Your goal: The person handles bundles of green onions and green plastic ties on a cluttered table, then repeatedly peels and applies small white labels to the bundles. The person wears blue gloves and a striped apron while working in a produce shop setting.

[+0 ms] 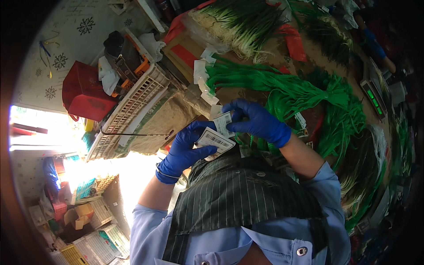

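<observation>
My left hand (185, 152), in a blue glove, grips a stack of white printed tags (213, 145) between thumb and fingers. A barcode shows on the top tag. Just to the right, my gloved right hand (256, 121) pinches a single barcoded tag (224, 124), which overlaps the far edge of the stack. Beyond both hands lies a bundle of green mesh netting bags (251, 74), gathered together at the right. White tags (200, 78) line the bundle's left end. My fingertips partly cover the tags.
Scallion-like greens (245, 23) lie at the far side of the table, beside a red strip (293, 43). A digital scale display (373, 98) glows at right. Left are a white plastic crate (132, 106) and a red container (89, 92). Another person's blue-covered arm (374, 43) shows far right.
</observation>
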Available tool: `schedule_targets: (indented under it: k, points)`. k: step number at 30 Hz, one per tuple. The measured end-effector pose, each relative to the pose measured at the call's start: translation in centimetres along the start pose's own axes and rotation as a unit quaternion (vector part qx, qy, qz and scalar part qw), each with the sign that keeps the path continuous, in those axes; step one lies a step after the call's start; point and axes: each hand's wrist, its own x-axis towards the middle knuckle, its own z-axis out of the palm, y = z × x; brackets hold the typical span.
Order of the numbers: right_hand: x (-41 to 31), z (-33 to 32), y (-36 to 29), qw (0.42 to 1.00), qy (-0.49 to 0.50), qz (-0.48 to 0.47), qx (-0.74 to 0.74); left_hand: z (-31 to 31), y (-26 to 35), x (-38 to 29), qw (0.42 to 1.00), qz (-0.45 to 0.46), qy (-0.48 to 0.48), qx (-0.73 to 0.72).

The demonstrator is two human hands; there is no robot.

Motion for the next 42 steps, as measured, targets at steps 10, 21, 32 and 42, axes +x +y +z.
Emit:
schedule_targets:
  k: [10,21,32,42]
  points:
    - [0.2,1.5,2.2,0.990,0.030,0.006,0.135,1.9,-1.1,0.2,0.992,-0.075,0.015,-0.097]
    - [-1.7,-3.1,1.2,0.939,-0.181,0.114,-0.270,0.0,-1.7,-3.2,0.990,-0.101,0.012,-0.097]
    - [5.0,-0.3,8.4,0.919,0.206,-0.148,-0.303,0.4,-2.5,-2.2,0.995,-0.037,0.079,0.040]
    - [0.9,1.3,1.5,0.950,0.127,-0.083,-0.274,0.6,0.8,0.8,0.934,-0.030,0.123,0.333]
